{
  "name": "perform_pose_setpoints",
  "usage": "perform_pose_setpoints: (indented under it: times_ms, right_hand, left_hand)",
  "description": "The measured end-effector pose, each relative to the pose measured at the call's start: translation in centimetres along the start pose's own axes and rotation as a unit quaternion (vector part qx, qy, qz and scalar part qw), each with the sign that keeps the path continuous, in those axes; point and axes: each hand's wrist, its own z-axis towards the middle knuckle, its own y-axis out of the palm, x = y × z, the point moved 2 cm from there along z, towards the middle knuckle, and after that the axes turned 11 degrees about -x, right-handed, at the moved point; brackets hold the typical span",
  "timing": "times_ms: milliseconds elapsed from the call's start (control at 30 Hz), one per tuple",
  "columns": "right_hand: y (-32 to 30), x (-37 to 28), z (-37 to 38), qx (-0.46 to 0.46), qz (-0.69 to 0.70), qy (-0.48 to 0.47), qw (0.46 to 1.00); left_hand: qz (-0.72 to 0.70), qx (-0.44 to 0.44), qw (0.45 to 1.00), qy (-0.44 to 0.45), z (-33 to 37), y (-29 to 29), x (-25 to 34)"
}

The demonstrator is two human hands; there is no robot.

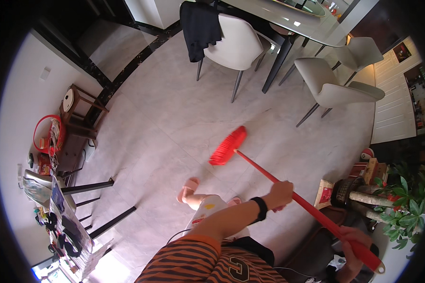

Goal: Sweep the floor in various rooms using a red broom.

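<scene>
A red broom (316, 214) slants across the lower right, its bristle head on the grey tiled floor (151, 118) ahead of my feet. My left hand (281, 193), with a black band on its wrist, is wrapped round the middle of the handle. Closer to the handle's top end, my right hand (352, 243) grips it too, its fingers partly hidden by the handle. The bristles (229, 145) point to the upper left. My feet in pink slippers (189, 188) stand just short of the broom head.
A white chair (236, 42) with a dark garment (199, 28) stands by the glass table (311, 28); another chair (330, 87) is to its right. A leafy plant (406, 207) and boxes (325, 192) line the right. At left are a wooden stool (80, 108) and a cluttered table (71, 226).
</scene>
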Motion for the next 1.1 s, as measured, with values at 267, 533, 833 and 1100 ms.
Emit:
perform_pose_setpoints:
  times_ms: [267, 533, 833, 1100]
  right_hand:
    - [-4.3, -2.5, -7.3, 0.211, 0.077, -0.28, 0.933]
    - [2.4, 3.1, 0.5, 0.018, -0.016, -0.2, 0.979]
    - [39.1, -1.3, 4.5, -0.503, 0.253, -0.253, 0.787]
    - [50.2, -1.1, 0.2, -0.528, 0.141, -0.28, 0.789]
  left_hand:
    - [0.185, 0.066, 0.969, 0.149, -1.0, 8.6, 7.1]
    - [0.195, 0.152, 0.965, -0.084, -14.6, 1.8, -8.1]
    - [0.16, 0.244, 0.852, -0.434, -42.6, -0.4, -38.7]
    - [0.099, 0.392, 0.792, -0.457, -46.5, 4.2, -49.8]
